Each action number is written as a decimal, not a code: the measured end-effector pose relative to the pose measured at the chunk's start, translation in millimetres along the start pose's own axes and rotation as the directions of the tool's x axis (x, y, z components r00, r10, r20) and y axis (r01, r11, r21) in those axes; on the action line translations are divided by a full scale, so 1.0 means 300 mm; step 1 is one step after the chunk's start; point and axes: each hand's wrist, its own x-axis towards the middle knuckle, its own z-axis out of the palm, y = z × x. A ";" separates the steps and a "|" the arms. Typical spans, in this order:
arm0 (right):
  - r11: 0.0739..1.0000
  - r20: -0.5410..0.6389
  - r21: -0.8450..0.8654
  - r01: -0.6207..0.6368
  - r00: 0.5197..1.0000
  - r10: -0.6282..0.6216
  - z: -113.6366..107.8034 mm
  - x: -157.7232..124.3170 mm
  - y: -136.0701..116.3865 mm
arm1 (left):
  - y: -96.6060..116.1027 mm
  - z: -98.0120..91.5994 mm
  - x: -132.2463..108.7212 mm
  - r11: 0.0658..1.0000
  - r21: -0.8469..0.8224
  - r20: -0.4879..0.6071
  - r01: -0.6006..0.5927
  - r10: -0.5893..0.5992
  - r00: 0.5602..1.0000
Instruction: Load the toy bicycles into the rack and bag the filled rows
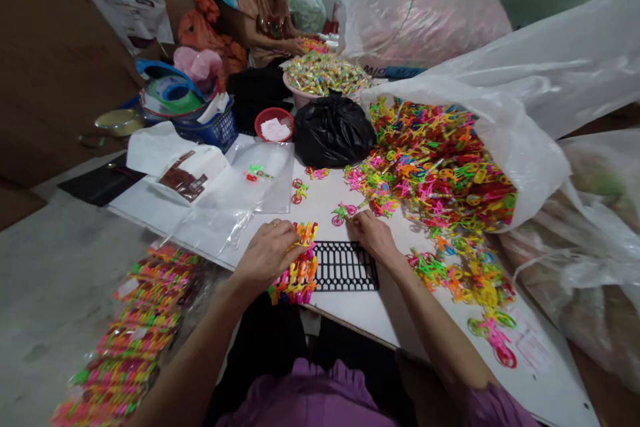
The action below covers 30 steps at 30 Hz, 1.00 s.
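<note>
A black plastic rack [347, 267] with rows of slots lies at the table's near edge. Its left part is packed with small bright plastic toy bicycles [300, 273] standing side by side. My left hand [270, 250] rests over this packed end, thumb and fingers closed on a toy bicycle in the row. Beyond the rack's far edge, my right hand [373, 235] has curled fingers at a pink and green toy bicycle [344, 213], which they appear to pinch; the fingertips are partly hidden. Two more loose bicycles, one yellow-green [300, 191], lie farther back.
Toy bicycles spill from a large white sack [540, 173] on the right. A black bag [334, 130], red bowl [274, 125] and blue basket [220, 128] stand behind. Packed bundles [135, 333] lie at lower left. Another person [267, 13] sits behind a full tub [325, 75].
</note>
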 end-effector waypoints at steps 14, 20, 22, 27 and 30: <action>0.939 -0.046 0.243 -0.243 0.964 0.261 -0.050 0.014 -0.093 | 0.000 0.026 -0.005 0.991 -0.113 -0.158 -0.074 0.056 0.986; 0.566 0.110 0.784 -0.255 0.954 0.277 -0.051 -0.061 -0.145 | 0.084 0.057 0.038 0.993 -0.099 -0.128 -0.061 0.048 0.991; 0.524 0.064 0.825 -0.213 0.956 0.287 -0.057 -0.077 -0.175 | 0.095 0.081 0.046 0.992 -0.109 -0.067 -0.066 0.059 0.996; 0.607 0.166 0.734 -0.305 0.947 0.275 0.020 -0.103 -0.245 | 0.082 0.098 0.051 0.991 -0.131 -0.049 -0.025 0.019 0.999; 0.632 0.097 0.732 -0.254 0.957 0.272 0.077 -0.099 -0.274 | 0.078 0.088 0.057 0.987 -0.158 -0.075 -0.038 0.027 0.997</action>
